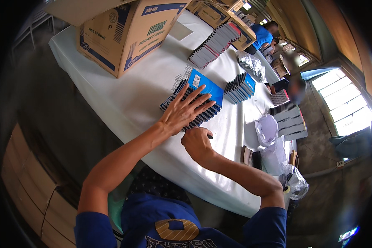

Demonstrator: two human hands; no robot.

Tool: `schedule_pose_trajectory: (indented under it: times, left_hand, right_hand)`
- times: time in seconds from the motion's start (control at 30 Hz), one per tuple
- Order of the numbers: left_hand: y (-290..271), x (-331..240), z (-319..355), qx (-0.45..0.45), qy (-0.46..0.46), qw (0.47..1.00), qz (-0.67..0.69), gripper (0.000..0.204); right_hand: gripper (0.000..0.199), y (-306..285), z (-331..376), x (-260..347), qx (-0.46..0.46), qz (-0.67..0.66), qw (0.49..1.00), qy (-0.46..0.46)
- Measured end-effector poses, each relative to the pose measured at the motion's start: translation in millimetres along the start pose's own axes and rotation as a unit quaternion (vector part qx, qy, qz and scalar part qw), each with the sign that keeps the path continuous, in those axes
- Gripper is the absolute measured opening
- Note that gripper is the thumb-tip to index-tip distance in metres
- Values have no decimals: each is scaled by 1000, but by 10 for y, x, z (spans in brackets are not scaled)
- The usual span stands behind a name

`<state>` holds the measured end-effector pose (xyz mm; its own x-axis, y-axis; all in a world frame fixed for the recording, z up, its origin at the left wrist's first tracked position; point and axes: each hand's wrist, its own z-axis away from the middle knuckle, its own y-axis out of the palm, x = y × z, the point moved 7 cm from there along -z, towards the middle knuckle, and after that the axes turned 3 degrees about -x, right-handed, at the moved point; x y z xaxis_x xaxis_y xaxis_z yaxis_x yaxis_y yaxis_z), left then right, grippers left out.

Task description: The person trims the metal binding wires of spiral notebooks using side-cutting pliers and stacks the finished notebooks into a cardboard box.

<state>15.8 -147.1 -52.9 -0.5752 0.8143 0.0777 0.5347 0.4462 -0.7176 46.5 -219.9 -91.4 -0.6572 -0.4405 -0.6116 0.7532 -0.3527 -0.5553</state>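
Nearest the camera, a navy-blue short-sleeved shirt (146, 211) with a gold patch and pale lettering is seen, and two bare forearms are stretched forward from its sleeves. Ahead of them, on a long table covered in glossy white sheeting (111, 91), a stack of blue-covered, spiral-bound notebooks (209, 86) is placed, with rows of dark coils shown on its near side. On top of it the left hand (182, 109) is laid flat, its fingers spread over the upper cover and the coils; nothing is gripped by it. Just beside the near end of the stack, the right hand (197, 144) is curled into a fist, from which the end of a small dark object (210, 137) is let out; what kind of object is held cannot be told.

To the right of the stack, a smaller bundle of blue notebooks (239, 88) is stood on edge. Farther back, a long row of pale-edged notebooks (213, 46) is lined up, and to its left a large brown cardboard box with blue bands (130, 39) is set. Along the table's right side, layered grey-edged notebooks (288, 120) and white plastic bags (266, 130) are gathered. Beyond, a person in a bright blue top (261, 36) is seen, and at the right a bright paned window (343, 99) is shown.
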Motion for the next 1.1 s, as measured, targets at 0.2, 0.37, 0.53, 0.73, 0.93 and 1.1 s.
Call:
schedule_pose_trajectory:
  times: [0.2,0.37,0.53,0.73,0.93,1.1]
  left_hand:
    - [-71,-12,-20,39,9,999,29,118]
    - [-119,-20,-70,70,0,994,82,113]
    - [-252,-31,28,40,-85,982,166,100]
    - [223,15,911,2,-540,580,610,80]
    - [458,48,834,-15,-567,505,651,82]
    - [470,382,630,60,-550,530,643,73]
  right_hand:
    - [32,476,484,-521,-175,-272,936,138]
    - [37,1622,566,-911,-203,-507,837,30]
    - [60,1652,-289,-1864,-248,-833,486,87]
    - [78,1069,-1619,-1634,-89,-975,185,-88]
    - [47,876,-1701,-1209,-39,-955,165,-244]
    - [41,963,-920,-815,-136,-971,76,-182]
